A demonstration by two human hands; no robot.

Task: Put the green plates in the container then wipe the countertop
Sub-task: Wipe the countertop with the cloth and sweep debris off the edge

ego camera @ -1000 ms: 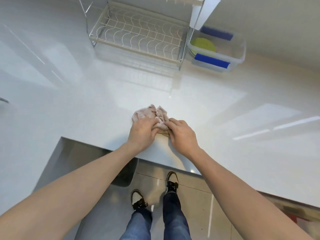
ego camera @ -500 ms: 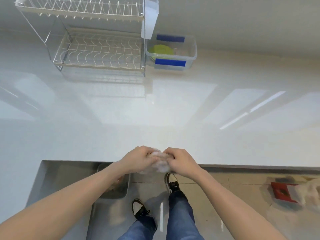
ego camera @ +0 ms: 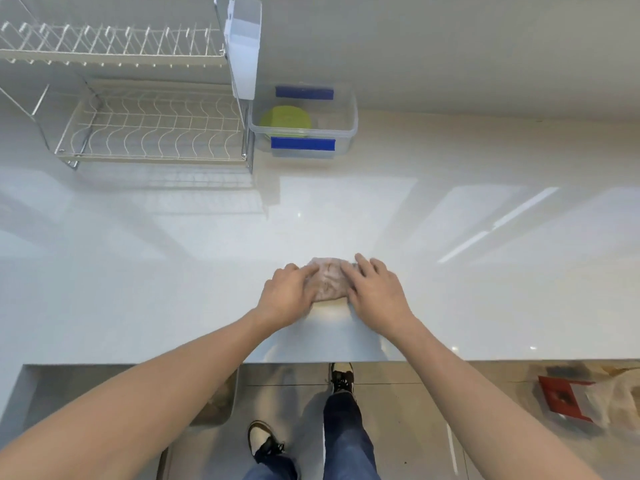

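A pale pinkish cloth [ego camera: 329, 280] lies bunched on the glossy white countertop [ego camera: 173, 271], near its front edge. My left hand [ego camera: 289, 294] presses on the cloth's left side and my right hand [ego camera: 375, 292] lies flat over its right side. The green plates [ego camera: 285, 120] are stacked inside a clear plastic container [ego camera: 348, 133] with blue clips, at the back of the counter against the wall.
A white wire dish rack [ego camera: 149, 129] with two tiers stands at the back left, touching the container. The counter's front edge runs below my hands, with a floor and my shoes beyond it. A red object [ego camera: 562, 398] lies on the floor at right.
Both hands have pushed the cloth forward from the counter's front edge onto the surface, and my fingers have spread flatter over it.
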